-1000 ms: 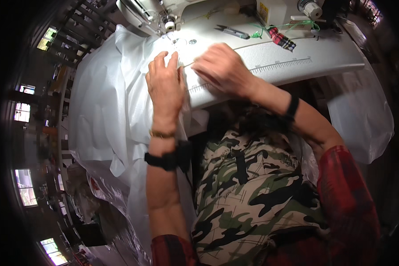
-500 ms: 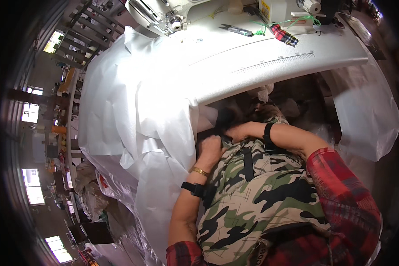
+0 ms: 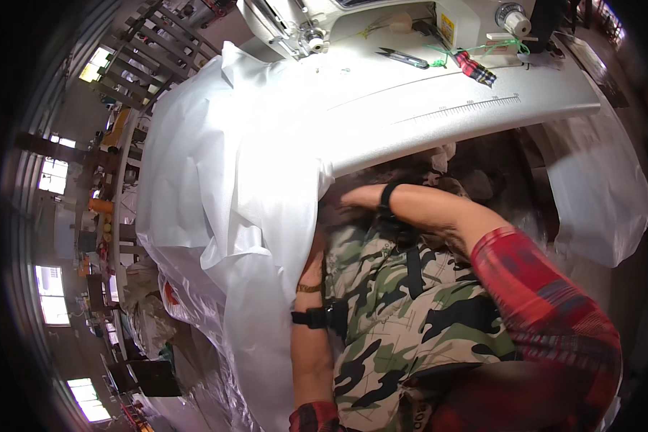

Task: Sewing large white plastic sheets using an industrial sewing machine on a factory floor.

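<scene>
A large glossy white sheet [image 3: 255, 209] drapes over the left part of the sewing table [image 3: 439, 119] and hangs off its front edge. My left hand [image 3: 312, 263] is low beside the hanging sheet, which covers part of it; its fingers are lost in shadow. Under the table's front edge, my right hand [image 3: 360, 196] reaches left toward the sheet, above my lap. Its fingertips are dark and blurred, so whether it grips anything does not show. The camouflage apron [image 3: 446, 317] covers my lap below both hands.
At the top is a white sewing machine [image 3: 281, 25]. Thread snips [image 3: 403, 57] and a plaid cloth piece [image 3: 475, 68] with green string lie on the table. Translucent plastic [image 3: 594, 180] hangs at the right end. Cluttered benches run along the left.
My right hand has moved left and slightly up, toward the sheet. My left hand, formerly a visible fist on my lap, has slipped into shadow beside the sheet. The view has shifted slightly.
</scene>
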A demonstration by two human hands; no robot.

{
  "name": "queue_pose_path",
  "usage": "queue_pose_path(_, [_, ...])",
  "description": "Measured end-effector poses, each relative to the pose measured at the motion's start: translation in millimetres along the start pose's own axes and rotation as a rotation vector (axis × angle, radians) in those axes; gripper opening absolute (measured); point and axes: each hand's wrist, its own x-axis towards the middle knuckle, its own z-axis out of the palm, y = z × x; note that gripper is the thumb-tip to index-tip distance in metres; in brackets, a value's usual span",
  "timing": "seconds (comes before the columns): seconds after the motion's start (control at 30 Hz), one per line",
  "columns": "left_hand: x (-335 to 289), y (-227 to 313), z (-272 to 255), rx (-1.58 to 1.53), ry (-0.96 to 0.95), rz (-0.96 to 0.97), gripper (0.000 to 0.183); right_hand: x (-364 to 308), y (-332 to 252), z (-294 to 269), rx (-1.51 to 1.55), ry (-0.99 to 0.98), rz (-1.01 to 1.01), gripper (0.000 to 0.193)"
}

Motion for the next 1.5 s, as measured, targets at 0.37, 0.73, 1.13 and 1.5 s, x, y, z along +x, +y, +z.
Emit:
queue_pose_path(0.37, [-91,-75,-1,-0.298,-0.296,-0.194,0.032,49,-83,68,-0.131,-0.335,-0.473,0.037])
queue_pose_path(0.73, [-40,4,-47,-1.081,-0.511,-0.181,0.025,-37,-13,-1,-0.162,-0.058,-0.764,0.048])
queue_pose_path(1.13, [-142,22,-130,-1.291,-0.609,-0.941,0.039,-21,-50,-20,0.722,-0.362,0.04,0.038])
queue_pose_path(1.5, [-177,32,-155,-1.396,-0.831,-1.157,0.043,6,-81,28,0.669,-0.481,-0.675,0.049])
